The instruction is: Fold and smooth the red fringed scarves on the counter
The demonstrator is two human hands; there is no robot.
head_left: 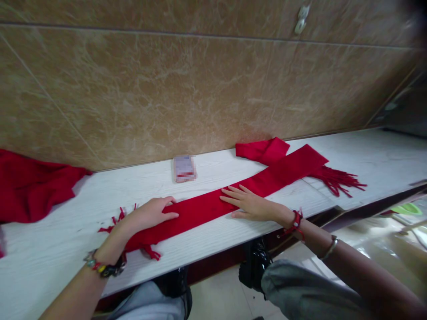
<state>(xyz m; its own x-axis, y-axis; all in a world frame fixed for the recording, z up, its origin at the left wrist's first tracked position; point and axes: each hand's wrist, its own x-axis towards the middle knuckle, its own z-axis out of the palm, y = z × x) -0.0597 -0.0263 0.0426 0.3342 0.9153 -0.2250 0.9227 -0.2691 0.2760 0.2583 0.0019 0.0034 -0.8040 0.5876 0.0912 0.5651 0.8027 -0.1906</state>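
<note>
The left hand bends over the red scarf, thumb and pointer apart. The right hand lies flat on it, fingers spread.

On the long white wood-grain tabletop I see a long red fabric scarf, right of a crumpled red cloth.

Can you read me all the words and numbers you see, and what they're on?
None can be read.
The small, flat, pale grey-purple rectangular object with a red strip is too blurred to tell if it bears writing.
The long red fabric scarf with fringed ends shows no lettering that I can see.
</note>
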